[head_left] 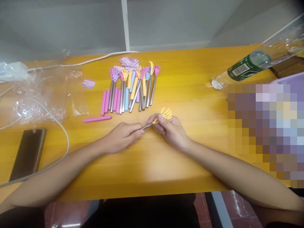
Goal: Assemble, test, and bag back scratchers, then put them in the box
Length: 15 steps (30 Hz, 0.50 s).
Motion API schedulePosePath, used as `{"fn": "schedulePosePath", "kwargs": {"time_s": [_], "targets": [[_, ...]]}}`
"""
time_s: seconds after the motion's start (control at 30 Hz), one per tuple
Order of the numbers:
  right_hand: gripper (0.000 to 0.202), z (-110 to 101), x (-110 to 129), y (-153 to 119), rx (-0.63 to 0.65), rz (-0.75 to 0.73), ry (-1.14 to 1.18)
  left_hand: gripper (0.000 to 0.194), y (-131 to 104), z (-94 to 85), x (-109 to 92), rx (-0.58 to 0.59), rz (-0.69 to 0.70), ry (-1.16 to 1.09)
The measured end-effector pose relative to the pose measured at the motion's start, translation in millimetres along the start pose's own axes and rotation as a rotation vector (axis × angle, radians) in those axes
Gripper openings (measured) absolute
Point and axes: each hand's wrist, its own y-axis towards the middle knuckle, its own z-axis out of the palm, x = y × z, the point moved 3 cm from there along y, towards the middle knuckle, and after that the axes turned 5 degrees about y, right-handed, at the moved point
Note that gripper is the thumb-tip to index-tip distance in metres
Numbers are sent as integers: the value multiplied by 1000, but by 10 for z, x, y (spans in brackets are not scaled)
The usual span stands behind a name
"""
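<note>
My left hand [123, 136] is closed on a thin metal rod [147, 126] near the table's middle. At the rod's other end is a yellow hand-shaped head [167, 113], pinched between the thumb and fingers of my right hand [173, 130]. Beyond my hands lie several metal rods [152, 91] topped with pink, purple, yellow and blue hand-shaped heads. Among them are pink [103, 103], yellow and blue tubes. One pink tube [97, 119] lies apart, nearer my left hand. Small purple cards [129, 62] are piled behind the rods, and a single card [88, 84] lies to their left.
Clear plastic bags [47, 95] and a white cable [62, 126] spread over the left side, beside a dark phone [28, 153]. A plastic bottle with a green label [247, 68] lies at the back right, near a lilac bin edge [291, 78] and a pixelated area.
</note>
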Motion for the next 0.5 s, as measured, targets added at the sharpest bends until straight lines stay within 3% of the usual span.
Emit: {"fn": "schedulePosePath", "kwargs": {"time_s": [0.23,0.5], "targets": [[47,-7,71,15,-182,-42,93,47,3,-17,0,8,-26,-52],[49,-262,335,146,-421,-200,38,48,16,-55,6,5,-1,-37]]}}
